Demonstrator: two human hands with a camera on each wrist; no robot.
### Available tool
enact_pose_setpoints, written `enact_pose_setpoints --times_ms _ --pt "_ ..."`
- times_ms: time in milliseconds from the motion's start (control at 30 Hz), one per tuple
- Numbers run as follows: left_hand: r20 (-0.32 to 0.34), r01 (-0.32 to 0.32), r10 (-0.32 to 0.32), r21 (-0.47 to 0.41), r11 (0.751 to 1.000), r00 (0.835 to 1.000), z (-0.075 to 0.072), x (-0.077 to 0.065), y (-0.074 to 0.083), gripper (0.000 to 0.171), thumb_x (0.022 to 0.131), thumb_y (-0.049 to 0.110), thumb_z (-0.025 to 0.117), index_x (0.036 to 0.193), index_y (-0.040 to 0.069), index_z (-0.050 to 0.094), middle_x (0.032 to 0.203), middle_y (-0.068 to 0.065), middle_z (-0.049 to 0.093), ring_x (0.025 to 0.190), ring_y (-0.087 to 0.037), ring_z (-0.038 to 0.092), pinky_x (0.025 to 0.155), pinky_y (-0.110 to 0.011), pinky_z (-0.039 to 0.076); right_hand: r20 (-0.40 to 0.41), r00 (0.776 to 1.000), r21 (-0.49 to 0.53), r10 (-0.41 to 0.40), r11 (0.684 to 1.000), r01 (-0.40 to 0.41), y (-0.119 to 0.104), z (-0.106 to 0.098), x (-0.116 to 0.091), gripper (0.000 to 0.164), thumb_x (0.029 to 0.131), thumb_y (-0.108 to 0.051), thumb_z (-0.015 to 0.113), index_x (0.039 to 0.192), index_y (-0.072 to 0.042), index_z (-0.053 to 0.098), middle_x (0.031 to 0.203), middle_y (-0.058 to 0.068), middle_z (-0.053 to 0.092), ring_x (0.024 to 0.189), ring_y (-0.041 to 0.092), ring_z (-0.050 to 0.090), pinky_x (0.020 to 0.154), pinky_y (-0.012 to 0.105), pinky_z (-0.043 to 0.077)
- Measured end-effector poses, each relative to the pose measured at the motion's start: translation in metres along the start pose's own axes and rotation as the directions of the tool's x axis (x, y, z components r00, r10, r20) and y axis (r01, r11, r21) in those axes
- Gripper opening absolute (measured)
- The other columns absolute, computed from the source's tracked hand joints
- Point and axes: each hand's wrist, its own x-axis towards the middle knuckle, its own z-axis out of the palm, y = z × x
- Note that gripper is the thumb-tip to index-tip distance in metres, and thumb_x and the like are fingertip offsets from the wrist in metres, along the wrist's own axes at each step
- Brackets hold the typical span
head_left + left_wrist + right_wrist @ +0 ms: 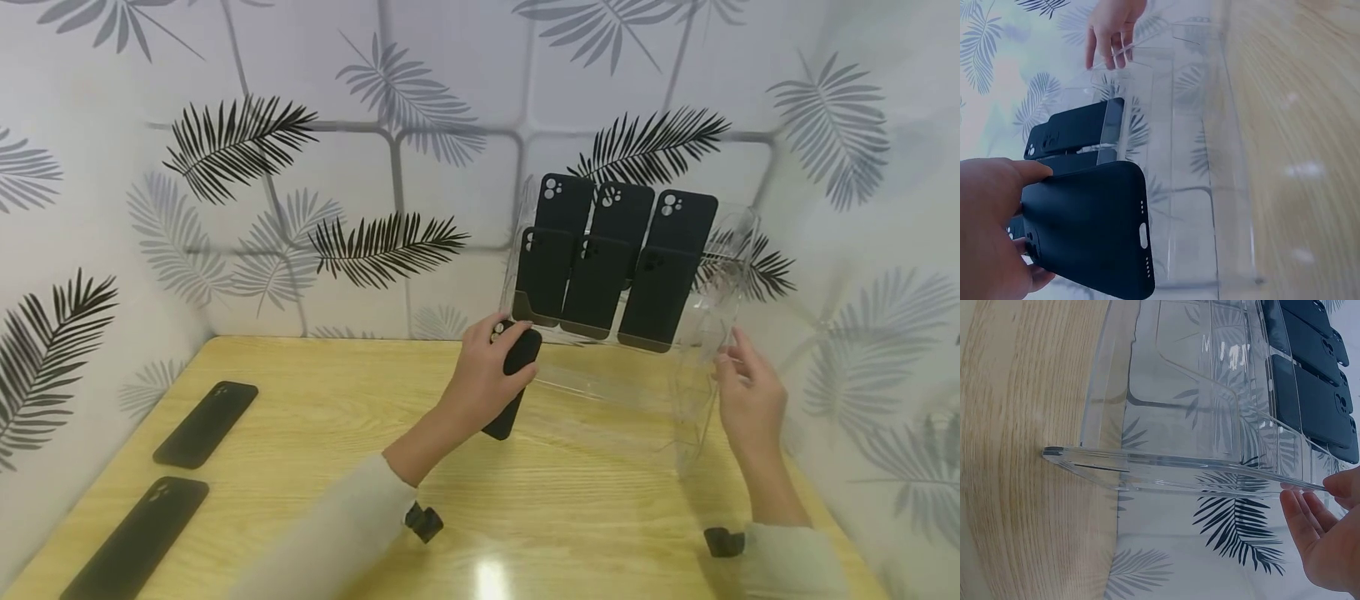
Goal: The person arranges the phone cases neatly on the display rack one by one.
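A black phone case (524, 353) is gripped in my left hand (483, 379), in front of a clear plastic display stand (600, 388). In the left wrist view the held case (1088, 225) shows its back and its end with a port cutout. Several black phone cases (660, 292) lean in two overlapping rows on the stand's upper tiers. At the stand's right side, my right hand (753, 408) pinches the edge of the side panel. The right wrist view shows the thumb and fingers of that hand (1329, 540) on either side of the panel edge (1229, 469).
Two more black cases, one farther back (206, 425) and one nearer (138, 537), lie on the left of the wood-grain table (337, 400). A wall with a leaf pattern (450, 83) rises right behind the table.
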Motion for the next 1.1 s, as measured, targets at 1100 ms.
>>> enact_pose_setpoints --times_ms 1100 --pt "-0.144 -0.047 0.056 0.065 0.997 0.988 0.114 0.106 0.076 0.055 0.096 0.042 0.068 0.144 0.019 0.051 0.149 -0.009 0.038 0.137 -0.027 0.033 0.111 -0.031 0.040 -0.010 1.000 -0.013 -0.012 1.000 0.012 0.003 0.001 0.001 0.046 0.104 -0.019 0.053 0.150 -0.017 0.050 0.128 0.020 0.066 0.078 -0.021 0.050 0.073 0.001 0.041"
